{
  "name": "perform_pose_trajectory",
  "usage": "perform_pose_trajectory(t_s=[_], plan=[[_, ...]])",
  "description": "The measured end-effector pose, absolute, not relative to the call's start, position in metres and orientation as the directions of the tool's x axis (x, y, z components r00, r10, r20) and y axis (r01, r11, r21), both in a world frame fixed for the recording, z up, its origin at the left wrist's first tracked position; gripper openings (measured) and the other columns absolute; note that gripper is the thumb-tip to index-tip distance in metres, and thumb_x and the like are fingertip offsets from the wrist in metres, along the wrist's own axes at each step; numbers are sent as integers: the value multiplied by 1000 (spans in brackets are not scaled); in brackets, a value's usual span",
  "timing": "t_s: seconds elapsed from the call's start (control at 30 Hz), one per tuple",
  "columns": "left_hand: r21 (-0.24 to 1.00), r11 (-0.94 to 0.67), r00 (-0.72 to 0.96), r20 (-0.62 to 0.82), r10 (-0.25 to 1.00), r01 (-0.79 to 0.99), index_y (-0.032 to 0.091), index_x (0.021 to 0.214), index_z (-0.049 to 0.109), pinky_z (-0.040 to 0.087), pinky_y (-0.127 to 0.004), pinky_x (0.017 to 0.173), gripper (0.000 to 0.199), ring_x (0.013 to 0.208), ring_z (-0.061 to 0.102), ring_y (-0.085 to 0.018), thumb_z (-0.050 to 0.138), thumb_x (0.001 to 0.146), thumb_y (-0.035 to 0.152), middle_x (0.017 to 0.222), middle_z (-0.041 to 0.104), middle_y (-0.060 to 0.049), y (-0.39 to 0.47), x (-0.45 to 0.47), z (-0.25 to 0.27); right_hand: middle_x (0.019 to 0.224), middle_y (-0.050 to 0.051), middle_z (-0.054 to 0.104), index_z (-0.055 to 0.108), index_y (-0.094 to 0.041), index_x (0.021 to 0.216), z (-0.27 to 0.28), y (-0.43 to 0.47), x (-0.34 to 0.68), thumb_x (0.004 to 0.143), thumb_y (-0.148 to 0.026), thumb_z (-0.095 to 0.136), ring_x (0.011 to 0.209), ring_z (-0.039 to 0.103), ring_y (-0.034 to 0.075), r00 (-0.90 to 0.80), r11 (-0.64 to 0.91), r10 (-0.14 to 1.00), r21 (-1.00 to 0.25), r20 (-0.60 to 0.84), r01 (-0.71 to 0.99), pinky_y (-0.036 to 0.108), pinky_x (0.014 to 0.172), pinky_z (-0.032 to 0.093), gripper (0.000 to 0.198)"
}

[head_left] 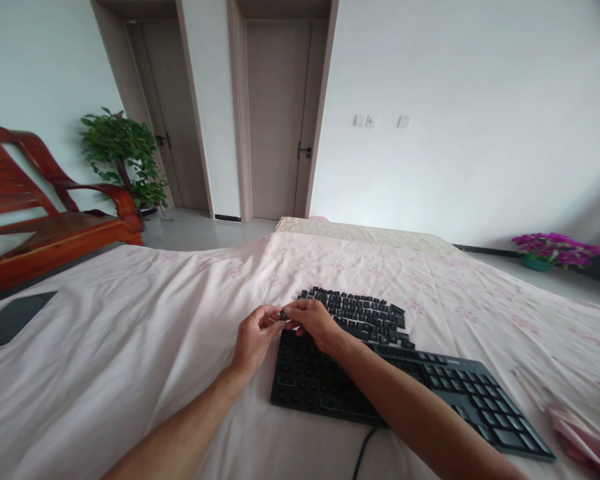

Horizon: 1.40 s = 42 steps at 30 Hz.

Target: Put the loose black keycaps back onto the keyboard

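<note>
Fingertips of my left hand [256, 337] and my right hand [311, 320] meet over the keyboard's far left corner, pinching a small dark keycap [283, 315] between them. Beneath my right forearm lies a black keyboard [300, 393]; its left part is bare of caps, showing round switch sockets, while the right part still carries its keys. Loose black keycaps [363, 310] lie in rows on the cloth just beyond the keyboard. My right hand and forearm hide part of the keyboard and some of the loose caps.
A wrinkled pale floral cloth [180, 320] covers the surface. The keyboard's cable [364, 453] runs toward me. Thin sticks [530, 390] and a pink cloth [583, 433] lie at right, a dark flat panel [15, 320] at left. A wooden bench [55, 233] stands beyond.
</note>
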<state>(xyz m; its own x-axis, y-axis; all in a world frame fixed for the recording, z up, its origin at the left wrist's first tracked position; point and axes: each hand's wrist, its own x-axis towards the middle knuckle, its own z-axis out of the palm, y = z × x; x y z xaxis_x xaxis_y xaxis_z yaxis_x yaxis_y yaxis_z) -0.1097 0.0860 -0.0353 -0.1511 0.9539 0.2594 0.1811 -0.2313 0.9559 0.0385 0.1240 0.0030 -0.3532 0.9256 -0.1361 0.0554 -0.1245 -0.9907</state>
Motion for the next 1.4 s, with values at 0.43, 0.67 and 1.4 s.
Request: perform_pose_trajectory(t_s=[0.43, 0.67, 1.4], plan=[[975, -209, -57, 213, 975, 75, 16, 98, 63, 49, -28, 76, 31, 78, 67, -18, 66, 77, 38, 83, 70, -4, 82, -112, -26, 68, 1, 65, 69, -14, 84, 6, 118, 44, 69, -31, 65, 60, 58, 11, -309, 28, 951, -994, -5, 101, 18, 44, 35, 23], [968, -178, -54, 171, 984, -175, 14, 90, 66, 52, -32, 79, 31, 82, 67, -18, 74, 69, 35, 89, 71, -5, 84, -109, -26, 72, 0, 67, 70, -17, 94, -1, 112, 48, 69, -26, 66, 60, 58, 12, -295, 131, 951, -986, 95, 105, 20, 47, 40, 27], [958, -16, 24, 24, 999, -285, 15, 90, 63, 52, -30, 76, 41, 76, 66, -16, 78, 62, 42, 84, 69, -3, 81, -109, -22, 74, -2, 63, 70, -22, 80, -1, 98, 54, 74, -22, 69, 68, 58, 12, -250, 480, 877, -776, 411, 409, 24, 67, 45, 6]])
